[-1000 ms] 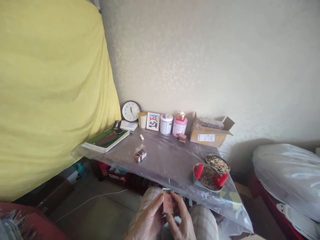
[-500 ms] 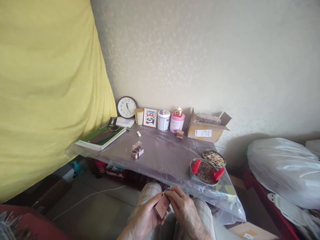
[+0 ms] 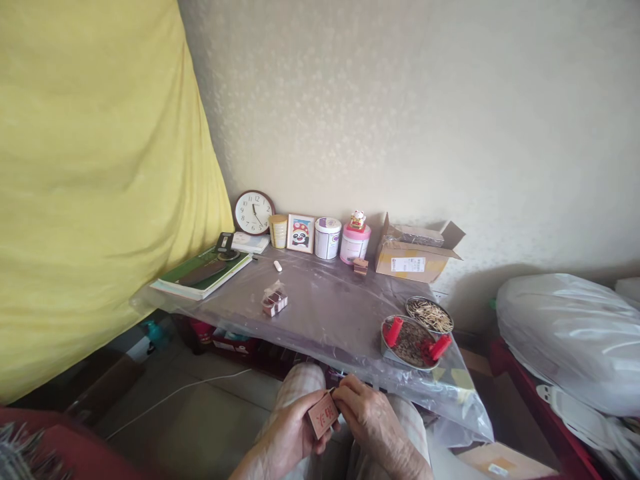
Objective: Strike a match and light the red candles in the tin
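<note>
Low in the picture, over my lap, my left hand (image 3: 289,430) is closed round a small pink matchbox (image 3: 323,414) with red printing. My right hand (image 3: 367,415) meets it from the right, fingers pinched at the box's upper end. Both hands hang just in front of the near edge of a table (image 3: 325,313) covered in clear plastic sheet. On the table's right end stand a metal dish of matchsticks (image 3: 429,315) and a second dish (image 3: 410,342) holding dark bits and two red cylinders.
A wrapped bundle of matchboxes (image 3: 274,301) lies mid-table. Along the wall stand a clock (image 3: 254,213), tins, a picture frame and an open cardboard box (image 3: 415,257). Books (image 3: 203,275) sit at the left end. A yellow sheet (image 3: 90,187) hangs left; a white plastic bag (image 3: 570,340) lies right.
The matchbox has tipped from upright to slanted and sunk lower in my lap, and my right hand has closed in on its top end. The view has shifted slightly.
</note>
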The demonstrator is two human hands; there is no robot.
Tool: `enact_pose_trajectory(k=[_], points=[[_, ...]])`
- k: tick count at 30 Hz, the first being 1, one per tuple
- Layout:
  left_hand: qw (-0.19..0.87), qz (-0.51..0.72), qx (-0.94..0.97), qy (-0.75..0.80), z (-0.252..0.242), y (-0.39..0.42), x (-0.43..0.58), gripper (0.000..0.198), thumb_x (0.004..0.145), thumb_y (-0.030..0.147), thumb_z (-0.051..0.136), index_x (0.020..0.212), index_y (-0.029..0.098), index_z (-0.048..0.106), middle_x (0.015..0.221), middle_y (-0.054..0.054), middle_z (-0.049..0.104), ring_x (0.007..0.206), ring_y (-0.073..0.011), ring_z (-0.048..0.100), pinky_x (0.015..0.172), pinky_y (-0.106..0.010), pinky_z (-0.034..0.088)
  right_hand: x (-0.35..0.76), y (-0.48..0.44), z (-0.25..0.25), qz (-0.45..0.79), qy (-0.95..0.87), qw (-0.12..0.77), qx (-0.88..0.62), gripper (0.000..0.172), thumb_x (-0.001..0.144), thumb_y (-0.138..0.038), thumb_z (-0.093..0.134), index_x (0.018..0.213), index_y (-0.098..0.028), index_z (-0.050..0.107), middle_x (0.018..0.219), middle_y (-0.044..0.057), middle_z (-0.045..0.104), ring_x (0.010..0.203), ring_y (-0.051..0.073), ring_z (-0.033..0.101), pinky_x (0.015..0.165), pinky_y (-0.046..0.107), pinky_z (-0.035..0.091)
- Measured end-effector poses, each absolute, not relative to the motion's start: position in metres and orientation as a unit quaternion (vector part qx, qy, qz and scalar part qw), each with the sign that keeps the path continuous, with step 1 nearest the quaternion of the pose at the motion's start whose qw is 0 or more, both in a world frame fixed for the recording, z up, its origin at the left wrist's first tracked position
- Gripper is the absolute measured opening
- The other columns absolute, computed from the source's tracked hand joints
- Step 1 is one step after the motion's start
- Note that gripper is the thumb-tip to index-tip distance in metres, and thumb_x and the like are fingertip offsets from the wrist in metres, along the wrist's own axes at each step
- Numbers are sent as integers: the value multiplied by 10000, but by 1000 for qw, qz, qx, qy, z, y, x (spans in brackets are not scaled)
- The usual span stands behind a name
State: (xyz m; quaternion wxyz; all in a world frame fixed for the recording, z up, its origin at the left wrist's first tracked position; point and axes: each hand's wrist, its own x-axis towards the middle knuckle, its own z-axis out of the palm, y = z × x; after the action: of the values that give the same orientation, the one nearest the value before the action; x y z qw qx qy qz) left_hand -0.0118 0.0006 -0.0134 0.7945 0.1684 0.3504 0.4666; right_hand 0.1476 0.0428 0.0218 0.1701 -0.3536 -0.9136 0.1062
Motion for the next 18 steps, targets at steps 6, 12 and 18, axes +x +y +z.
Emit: enact_pose_trajectory(k=[6,12,18], points=[[799,455,166,357,-19,-1,-15,381,859,401,453,783,103,677,640,-90,678,473,-111,502,466,-236,294,149,43,26,132,-918,144,-344,172,897,-94,528,831,-209,637,876,4,635,708,122,632,633,188,479],[800,444,171,365,-13,-2,-15,359,850,378,481,724,115,691,607,-82,675,459,-106,490,462,-232,276,149,44,30,128,-924,108,-344,187,872,-77,539,806,-215,647,864,-1,649,722,132,645,618,194,473],[804,436,175,365,-14,-4,-13,351,848,380,487,738,120,697,591,-82,659,442,-99,487,446,-227,258,149,44,32,141,-925,109,-337,245,805,-17,483,789,-220,619,848,6,649,715,145,624,608,215,461]])
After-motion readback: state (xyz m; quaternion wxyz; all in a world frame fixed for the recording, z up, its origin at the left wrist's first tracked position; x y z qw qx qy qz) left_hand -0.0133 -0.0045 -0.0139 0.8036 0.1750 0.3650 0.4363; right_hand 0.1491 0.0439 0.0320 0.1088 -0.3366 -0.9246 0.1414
